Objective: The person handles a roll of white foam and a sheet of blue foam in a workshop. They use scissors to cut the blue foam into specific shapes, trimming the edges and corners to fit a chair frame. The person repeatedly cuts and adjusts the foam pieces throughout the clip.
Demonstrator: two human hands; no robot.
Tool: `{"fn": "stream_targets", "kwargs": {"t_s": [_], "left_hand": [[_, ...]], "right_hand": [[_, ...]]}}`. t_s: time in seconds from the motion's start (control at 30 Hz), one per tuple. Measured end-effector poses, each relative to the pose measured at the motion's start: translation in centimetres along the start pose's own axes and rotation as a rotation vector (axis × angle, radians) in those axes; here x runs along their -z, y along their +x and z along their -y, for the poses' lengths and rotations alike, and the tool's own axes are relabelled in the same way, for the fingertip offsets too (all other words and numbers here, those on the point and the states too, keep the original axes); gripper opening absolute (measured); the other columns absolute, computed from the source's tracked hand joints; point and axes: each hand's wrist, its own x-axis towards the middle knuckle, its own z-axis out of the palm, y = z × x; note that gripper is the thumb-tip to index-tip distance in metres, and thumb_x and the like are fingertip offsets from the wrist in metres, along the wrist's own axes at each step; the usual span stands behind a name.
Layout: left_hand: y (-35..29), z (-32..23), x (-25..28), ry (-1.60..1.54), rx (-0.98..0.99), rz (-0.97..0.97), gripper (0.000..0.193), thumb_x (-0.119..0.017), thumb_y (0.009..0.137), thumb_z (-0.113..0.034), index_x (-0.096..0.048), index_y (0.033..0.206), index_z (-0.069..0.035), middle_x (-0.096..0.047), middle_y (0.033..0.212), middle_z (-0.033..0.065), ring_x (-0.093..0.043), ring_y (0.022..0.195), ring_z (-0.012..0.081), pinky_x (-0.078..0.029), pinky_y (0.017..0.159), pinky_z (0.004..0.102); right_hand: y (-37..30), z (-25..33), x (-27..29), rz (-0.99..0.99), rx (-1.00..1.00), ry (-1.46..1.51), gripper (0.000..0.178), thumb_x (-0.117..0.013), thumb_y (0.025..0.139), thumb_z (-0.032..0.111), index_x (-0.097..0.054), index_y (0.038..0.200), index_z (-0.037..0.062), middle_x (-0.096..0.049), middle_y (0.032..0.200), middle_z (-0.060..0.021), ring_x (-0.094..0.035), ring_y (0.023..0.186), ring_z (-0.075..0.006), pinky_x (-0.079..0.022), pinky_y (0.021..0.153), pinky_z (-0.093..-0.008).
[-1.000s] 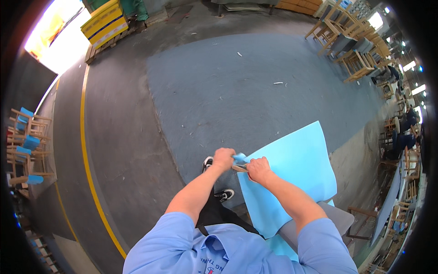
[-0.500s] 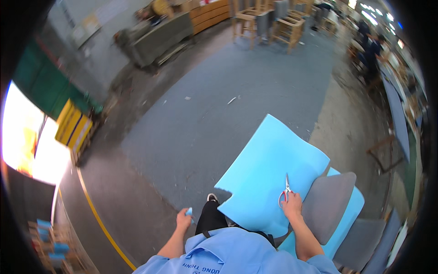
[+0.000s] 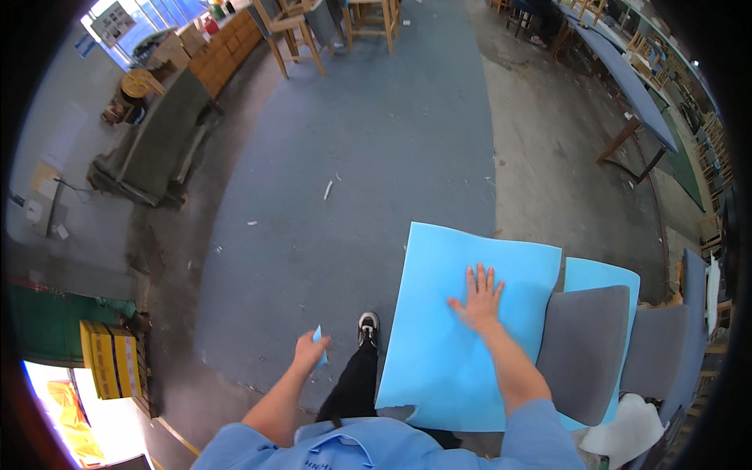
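Observation:
My right hand [image 3: 479,304] lies flat with fingers spread on a large light-blue foam sheet [image 3: 439,313]. The sheet has a ragged notch near its lower left corner. Off to the left, above the floor, my left hand [image 3: 308,350] is closed around a small blue foam scrap [image 3: 317,335] that pokes out past the fingers. A grey padded panel [image 3: 586,352] overlaps a second blue foam sheet [image 3: 599,274], right beside the large one. No scissors show at this moment.
Another grey panel [image 3: 656,348] and a crumpled white sheet [image 3: 625,433] lie at the right. Wooden chairs [image 3: 368,23] stand at the far end. A long blue-topped table [image 3: 619,78] runs along the far right. Boxes with yellow sides [image 3: 113,360] stand left; white scraps dot the floor.
The scissors that were at my right hand are out of sight, and that hand has spread flat on the sheet. My view has turned left. My left hand still holds the scrap.

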Motion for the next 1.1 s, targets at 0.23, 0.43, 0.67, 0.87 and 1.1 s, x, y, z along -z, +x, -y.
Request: {"fn": "stream_targets", "kwargs": {"t_s": [0.23, 0.43, 0.67, 0.87, 1.1], "left_hand": [[10.2, -8.9, -2.2, 0.007, -0.087, 0.412, 0.034, -0.067, 0.090, -0.008, -0.065, 0.123, -0.002, -0.072, 0.098, 0.0112, -0.069, 0.078, 0.0184, -0.057, 0.071, 0.0337], [14.3, -21.9, -11.8, -0.268, 0.008, 0.710, 0.073, -0.077, 0.091, -0.016, -0.040, 0.153, -0.009, -0.065, 0.109, 0.0107, -0.062, 0.065, 0.0155, -0.054, 0.054, 0.0322], [17.1, -24.3, -15.0, -0.305, 0.031, 0.638, 0.077, -0.069, 0.083, 0.006, -0.043, 0.153, -0.012, -0.065, 0.112, 0.0129, -0.065, 0.071, 0.0216, -0.056, 0.056, 0.0374], [17.5, -22.8, -14.1, 0.435, -0.652, 0.209, 0.074, -0.069, 0.084, -0.002, -0.045, 0.152, -0.017, -0.062, 0.137, 0.0141, -0.067, 0.117, 0.0311, -0.059, 0.088, 0.0428], [13.6, -24.3, -17.0, 0.885, -1.158, 0.572, 0.064, -0.073, 0.085, -0.013, -0.053, 0.145, -0.021, -0.057, 0.146, 0.0033, -0.064, 0.124, 0.0280, -0.056, 0.098, 0.0425]], "right_hand": [[3.5, 3.5, -1.1, 0.033, 0.028, 0.009, 0.099, -0.069, 0.083, 0.068, -0.039, 0.155, 0.0077, -0.035, 0.161, -0.0197, -0.022, 0.154, -0.0421, -0.007, 0.120, -0.0708], [6.7, 7.5, -3.2, 0.049, -0.041, 0.087, 0.097, -0.084, 0.073, 0.053, -0.045, 0.150, 0.0077, -0.048, 0.150, -0.0175, -0.038, 0.145, -0.0361, -0.019, 0.119, -0.0662], [7.5, 8.9, -2.6, -0.162, -0.109, 0.234, 0.096, -0.090, 0.068, 0.043, -0.049, 0.145, 0.0040, -0.054, 0.141, -0.0136, -0.048, 0.134, -0.0325, -0.031, 0.116, -0.0537], [9.2, 9.6, -3.1, 0.026, -0.111, 0.091, 0.060, -0.088, 0.072, 0.038, -0.069, 0.121, 0.0082, -0.067, 0.121, -0.0100, -0.057, 0.121, -0.0302, -0.035, 0.111, -0.0460], [8.0, 8.1, -4.7, -0.044, -0.155, 0.056, 0.046, -0.086, 0.075, 0.034, -0.071, 0.112, 0.0109, -0.068, 0.114, -0.0066, -0.059, 0.117, -0.0268, -0.034, 0.111, -0.0510]]}}
